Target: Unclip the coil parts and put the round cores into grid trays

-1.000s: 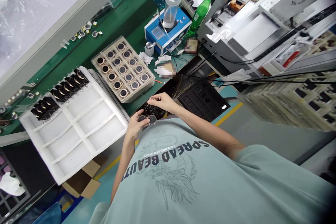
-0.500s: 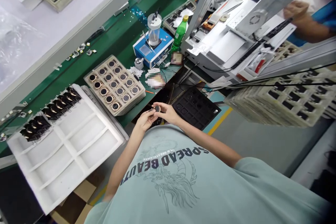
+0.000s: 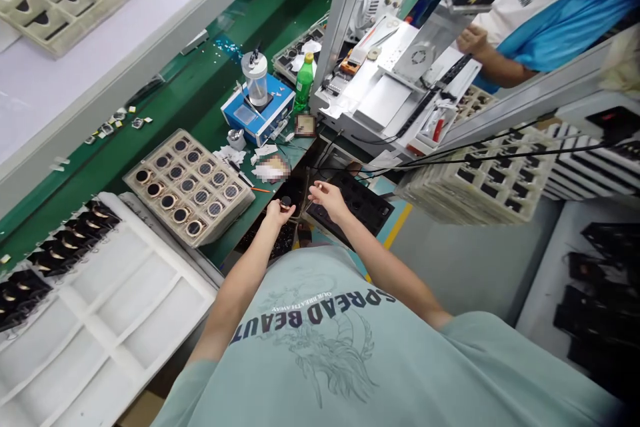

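My left hand [image 3: 281,212] grips a dark round watch case [image 3: 285,201] between thumb and fingers, in front of the bench edge. A little to the right, my right hand [image 3: 329,201] is raised with its fingers loosely curled and apart; I make out nothing in it. Under and beyond it lies a black compartment tray [image 3: 373,215]. On the green bench to the left, a pale tray [image 3: 231,210] carries rows of similar round watch cases, some with a grid pattern on their faces.
A white divided tray [image 3: 117,340] with black clipped parts stands at left. A blue device [image 3: 265,117], a green bottle [image 3: 303,83] and an orange stick [image 3: 261,190] are on the bench. Stacked trays [image 3: 465,193] stand at right. Another person [image 3: 540,20] is beyond the metal frame.
My hands, together on the watch case before, have separated; the right has moved off to the right, and the left keeps the case. The view has shifted, bringing more of the other person into sight.
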A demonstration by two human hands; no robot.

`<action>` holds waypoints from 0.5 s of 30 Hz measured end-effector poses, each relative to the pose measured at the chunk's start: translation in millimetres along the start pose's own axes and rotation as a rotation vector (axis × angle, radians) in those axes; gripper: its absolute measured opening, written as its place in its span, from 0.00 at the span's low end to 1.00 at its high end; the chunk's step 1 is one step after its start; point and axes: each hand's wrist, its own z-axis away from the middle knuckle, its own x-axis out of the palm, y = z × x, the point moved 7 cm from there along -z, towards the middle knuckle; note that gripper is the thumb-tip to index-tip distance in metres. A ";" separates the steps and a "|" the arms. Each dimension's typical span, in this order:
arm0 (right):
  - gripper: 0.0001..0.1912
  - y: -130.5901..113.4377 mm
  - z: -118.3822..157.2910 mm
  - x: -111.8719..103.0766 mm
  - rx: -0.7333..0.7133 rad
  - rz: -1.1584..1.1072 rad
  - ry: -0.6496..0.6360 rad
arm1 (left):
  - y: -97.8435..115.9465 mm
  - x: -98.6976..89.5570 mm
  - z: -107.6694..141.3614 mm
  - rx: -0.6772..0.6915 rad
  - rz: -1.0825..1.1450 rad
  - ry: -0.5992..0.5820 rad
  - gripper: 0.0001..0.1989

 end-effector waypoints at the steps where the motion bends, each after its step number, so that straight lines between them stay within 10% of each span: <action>1: 0.21 3.4 2.2 -2.2 0.064 -0.100 -0.023 | -1.1 0.5 -1.9 -0.005 0.000 -0.002 0.14; 8: 0.16 -11.2 9.0 22.7 0.124 -0.107 -0.184 | -3.3 -26.4 30.3 -0.003 0.025 -0.070 0.13; 15: 0.17 -76.5 25.4 148.9 -0.439 0.459 -0.484 | -9.1 -117.3 122.5 0.156 0.093 -0.167 0.17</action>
